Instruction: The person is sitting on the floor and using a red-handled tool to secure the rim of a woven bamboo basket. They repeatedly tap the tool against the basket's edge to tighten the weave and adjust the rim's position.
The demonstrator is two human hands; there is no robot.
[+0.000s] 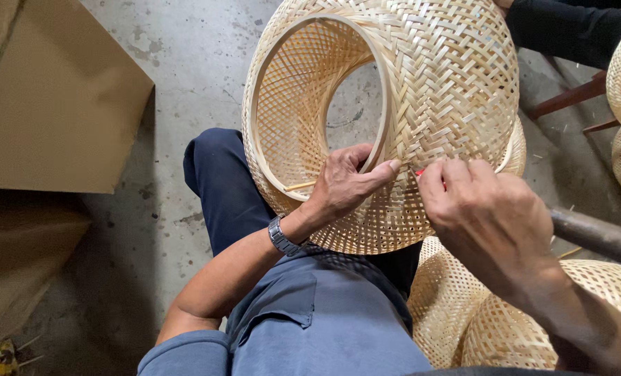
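One grey concrete floor (185, 69) (cardboard (52, 104) beside).

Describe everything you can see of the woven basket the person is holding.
The basket is pale bamboo strip, woven in herringbone outside and open lattice inside, with a round hoop rim and an open far end. It lies tilted on the person's lap. The left hand grips its rim, thumb outside; the right hand pinches something small and red against its wall.
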